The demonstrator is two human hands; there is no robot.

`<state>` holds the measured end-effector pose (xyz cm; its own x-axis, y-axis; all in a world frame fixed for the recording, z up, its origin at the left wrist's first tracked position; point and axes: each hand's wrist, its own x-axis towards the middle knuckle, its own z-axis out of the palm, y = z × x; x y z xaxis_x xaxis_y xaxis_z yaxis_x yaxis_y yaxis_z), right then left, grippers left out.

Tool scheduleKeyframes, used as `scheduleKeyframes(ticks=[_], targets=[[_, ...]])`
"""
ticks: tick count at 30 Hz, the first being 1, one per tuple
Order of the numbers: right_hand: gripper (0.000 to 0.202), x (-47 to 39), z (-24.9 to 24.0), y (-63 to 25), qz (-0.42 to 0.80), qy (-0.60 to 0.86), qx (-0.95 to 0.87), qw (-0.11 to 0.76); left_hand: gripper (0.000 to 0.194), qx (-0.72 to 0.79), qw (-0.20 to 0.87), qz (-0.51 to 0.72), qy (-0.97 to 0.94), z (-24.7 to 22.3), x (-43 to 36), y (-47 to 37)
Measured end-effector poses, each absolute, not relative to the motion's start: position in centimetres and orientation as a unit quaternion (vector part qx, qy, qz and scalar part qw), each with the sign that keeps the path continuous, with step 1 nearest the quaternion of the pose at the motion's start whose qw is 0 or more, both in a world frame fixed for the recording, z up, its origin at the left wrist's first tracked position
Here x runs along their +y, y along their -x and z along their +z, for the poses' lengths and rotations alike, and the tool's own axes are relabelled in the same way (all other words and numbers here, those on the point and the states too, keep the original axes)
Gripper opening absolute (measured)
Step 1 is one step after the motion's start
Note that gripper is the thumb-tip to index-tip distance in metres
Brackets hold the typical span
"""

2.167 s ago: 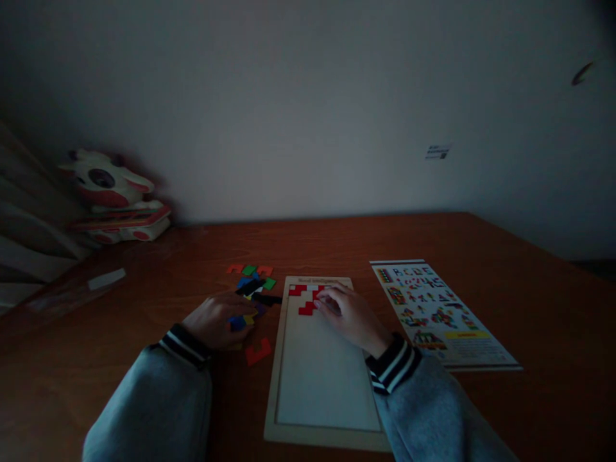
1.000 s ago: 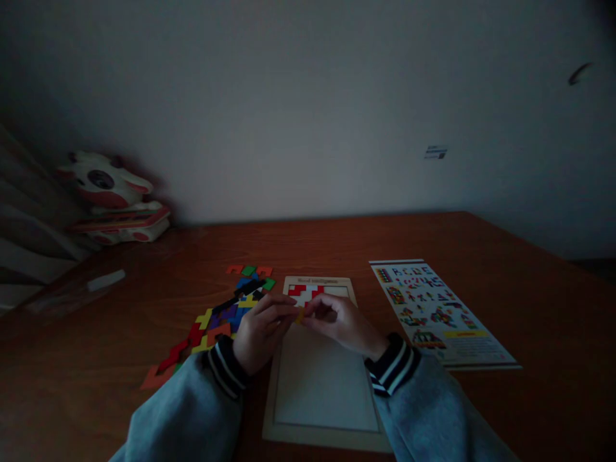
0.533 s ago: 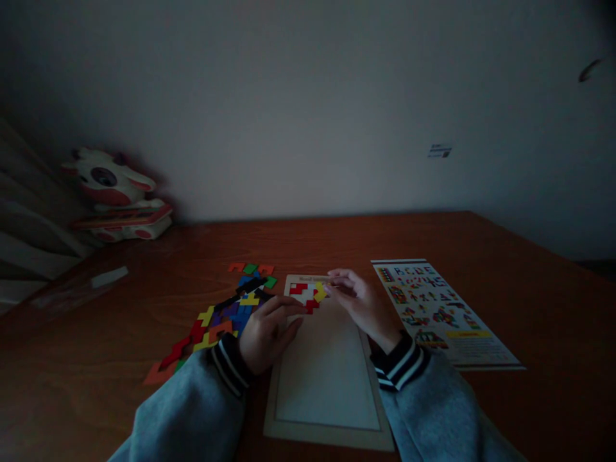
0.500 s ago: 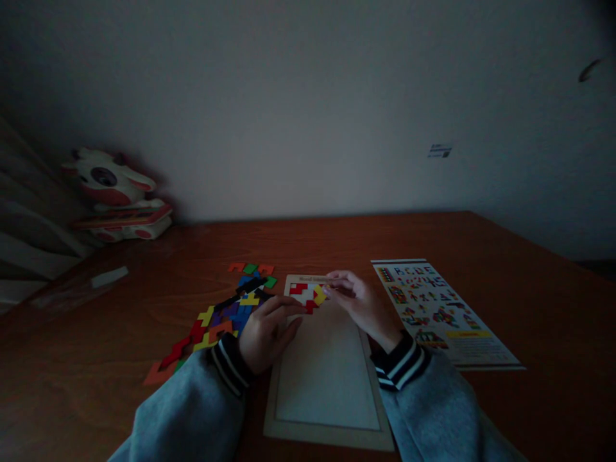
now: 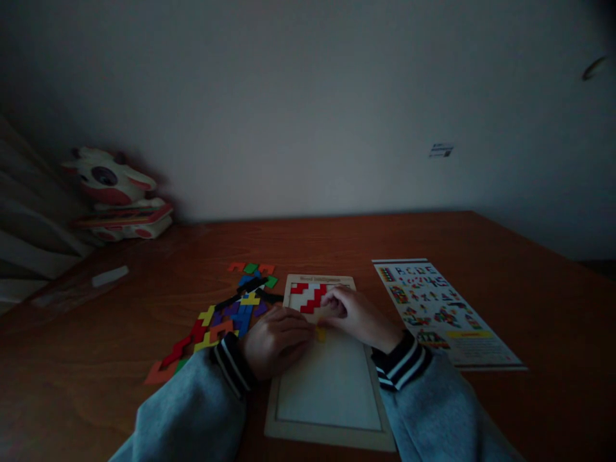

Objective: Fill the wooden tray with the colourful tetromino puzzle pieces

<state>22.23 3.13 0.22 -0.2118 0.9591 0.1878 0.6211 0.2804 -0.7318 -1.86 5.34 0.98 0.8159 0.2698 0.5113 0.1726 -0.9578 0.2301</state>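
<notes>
A small yellow puzzle piece [image 5: 321,333], partly hidden and blurred, is between my hands over the wooden puzzle board [image 5: 327,436]. My left hand [image 5: 278,340] is closed, its fingertips together against the piece's left side. Curled fingers of my right hand [image 5: 359,316] close on the piece from above and right. In the board's upper left lie a red piece [image 5: 299,289] and a stepped red piece [image 5: 315,300], with pale board showing between them. My right hand covers the board's upper right area.
Left of the board lies a loose pile of coloured puzzle pieces [image 5: 244,314]. A printed pattern sheet [image 5: 462,343] rests at the right on the wooden table [image 5: 337,240]. A cow-shaped toy [image 5: 115,192] stands at the back left, near a white strip [image 5: 110,276].
My right hand has drawn the yellow piece toward me, away from the red pieces. My left fingers, apart before, have come together near it. More of the stepped red piece shows.
</notes>
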Motion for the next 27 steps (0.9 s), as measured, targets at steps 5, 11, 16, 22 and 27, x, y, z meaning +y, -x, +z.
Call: scheduleKeyframes(ticks=[5, 11, 16, 22, 27], targets=[[0.027, 3.0, 0.1, -22.3, 0.228, 0.541, -0.746, 0.315, 0.02, 0.129, 0.082, 0.27, -0.951, 0.8, 5.4, 2.0], [0.023, 3.2, -0.5, -21.9, 0.205, 0.547, -0.742, 0.328, 0.021, 0.128, 0.081, 0.26, -0.954, 1.1, 5.2, 1.9], [0.021, 3.3, -0.7, -22.0, 0.212, 0.536, -0.748, 0.329, 0.02, 0.133, 0.079, 0.247, -0.957, 0.8, 5.3, 2.0], [0.02, 3.3, -0.8, -22.2, 0.209, 0.531, -0.754, 0.325, 0.028, 0.177, 0.07, 0.234, -0.953, 0.5, 5.7, 2.3], [0.026, 3.4, -0.8, -22.0, 0.219, 0.537, -0.745, 0.33, 0.032, 0.187, 0.084, 0.215, -0.955, 0.3, 5.8, 2.3]])
